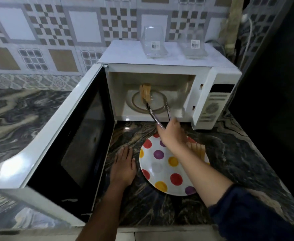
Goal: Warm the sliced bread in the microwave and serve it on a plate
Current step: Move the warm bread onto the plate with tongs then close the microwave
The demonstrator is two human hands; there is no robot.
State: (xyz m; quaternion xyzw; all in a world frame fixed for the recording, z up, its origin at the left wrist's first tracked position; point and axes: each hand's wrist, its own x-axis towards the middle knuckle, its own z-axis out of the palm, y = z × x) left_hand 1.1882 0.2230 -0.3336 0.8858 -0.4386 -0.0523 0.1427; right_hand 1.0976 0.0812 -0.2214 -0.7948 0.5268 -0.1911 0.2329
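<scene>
Our right hand is curled around the handles of a pair of metal tongs, which reach into the open microwave. The tong tips pinch a few slices of bread, held upright just above the glass turntable inside. The microwave door stands swung wide to the left. Our left hand lies flat with straight fingers on the dark marbled tabletop, holding nothing, just beside the left edge of a white plate with red, yellow and purple dots. The plate sits on the tabletop in front of the microwave, and more bread slices rest on its far right side, partly hidden by our right forearm. A dark blue sleeve covers that arm near the elbow. Two clear plastic containers stand side by side on top of the microwave, against the patterned tile wall.
</scene>
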